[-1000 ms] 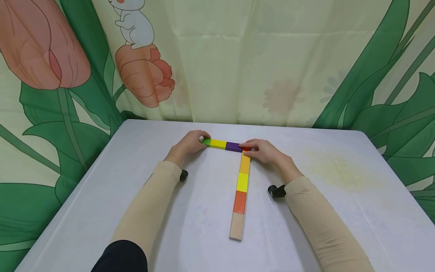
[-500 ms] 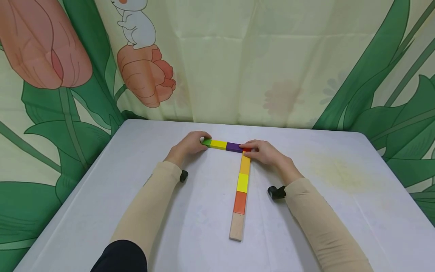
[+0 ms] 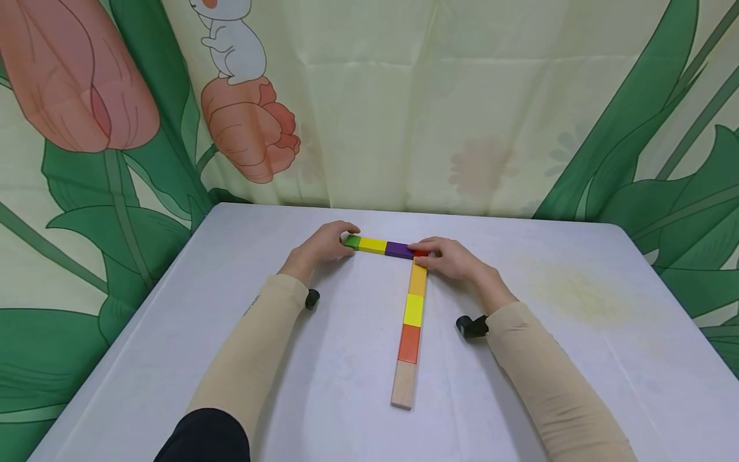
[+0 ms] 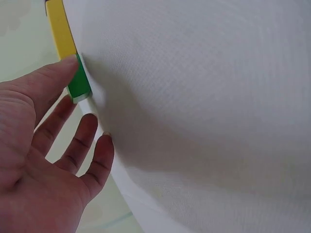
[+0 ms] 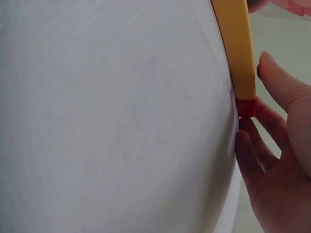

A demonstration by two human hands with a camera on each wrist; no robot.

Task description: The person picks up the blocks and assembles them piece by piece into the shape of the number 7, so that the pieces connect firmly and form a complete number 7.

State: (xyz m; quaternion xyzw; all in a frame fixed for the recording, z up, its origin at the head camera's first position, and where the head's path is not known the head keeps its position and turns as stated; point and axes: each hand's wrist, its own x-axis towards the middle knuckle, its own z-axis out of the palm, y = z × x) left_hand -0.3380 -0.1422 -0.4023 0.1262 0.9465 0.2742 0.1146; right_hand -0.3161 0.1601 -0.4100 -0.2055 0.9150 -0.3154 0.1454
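Observation:
Coloured wooden blocks lie end to end in an L shape. Across the far side run a green block [image 3: 352, 242], a yellow block [image 3: 372, 246], a purple block [image 3: 399, 250] and a red block [image 3: 421, 253]. My left hand [image 3: 324, 242] pinches the green block at the row's left end; in the left wrist view its thumb lies along the block. At the corner, my right hand [image 3: 450, 256] holds the red block between thumb and index finger, partly covering it. An orange block [image 3: 418, 280] extends from there toward me, close by the right thumb.
Below the orange block, the column continues with another yellow block [image 3: 413, 310], a red-orange block [image 3: 408, 344] and a plain wood block [image 3: 403, 385]. All lie on a white-covered table [image 3: 277, 398]. A printed curtain [image 3: 369, 128] hangs behind its far edge.

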